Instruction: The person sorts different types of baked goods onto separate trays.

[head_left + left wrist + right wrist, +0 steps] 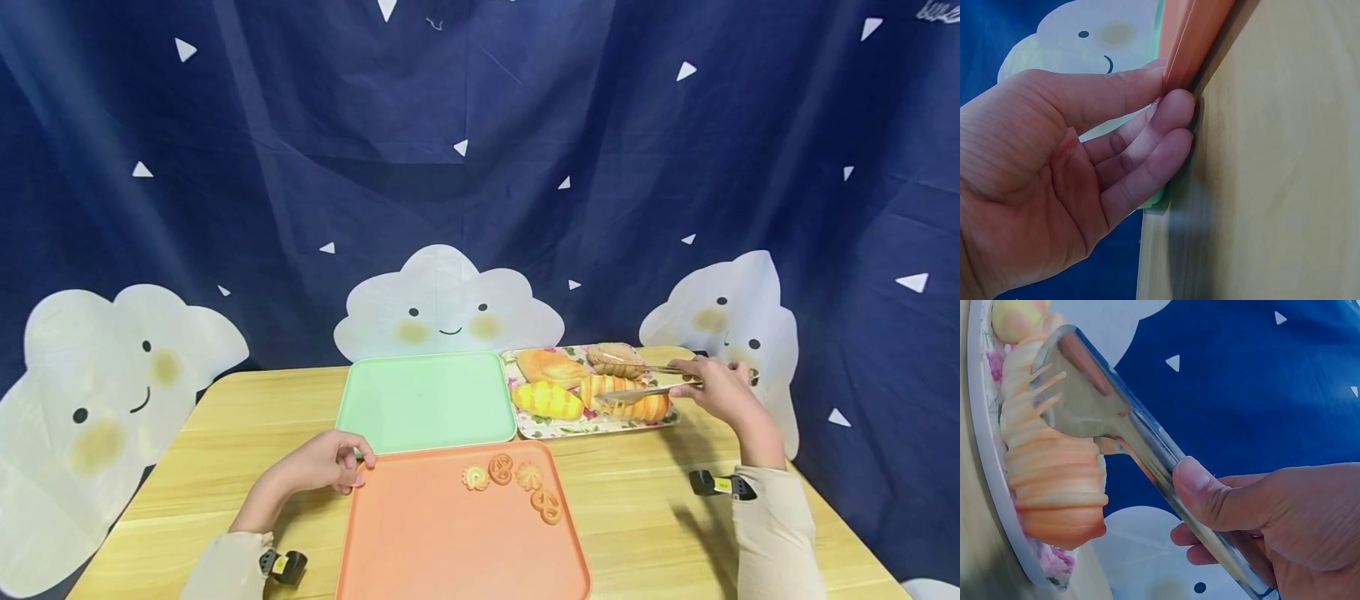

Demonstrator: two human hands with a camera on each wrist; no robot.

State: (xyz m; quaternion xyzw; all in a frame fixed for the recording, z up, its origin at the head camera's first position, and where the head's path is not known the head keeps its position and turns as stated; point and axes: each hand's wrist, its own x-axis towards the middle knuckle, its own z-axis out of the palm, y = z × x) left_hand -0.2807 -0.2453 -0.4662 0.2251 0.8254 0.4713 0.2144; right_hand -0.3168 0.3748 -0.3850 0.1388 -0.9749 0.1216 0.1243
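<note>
My right hand point(718, 388) grips metal tongs point(1154, 447), thumb on one arm in the right wrist view. The tongs' arms stand apart over the flowered tray point(551, 430); one slotted end overlaps a ridged, orange-striped bread point(1054, 500), and whether it touches is unclear. Also on that tray are a yellow bread point(547, 400), a flat golden bread point(550, 367) and a brown bread point(611, 354). My left hand point(322, 463) pinches the upper left corner of the orange tray point(442, 542) between thumb and fingers; the left wrist view shows the tray rim point(1188, 50) there.
Several small cookies and pretzels point(500, 468) lie in the orange tray's upper right. A green tray point(427, 400) sits behind it, left of the flowered tray. The wooden table point(637, 533) backs onto a blue curtain point(480, 192) with white clouds.
</note>
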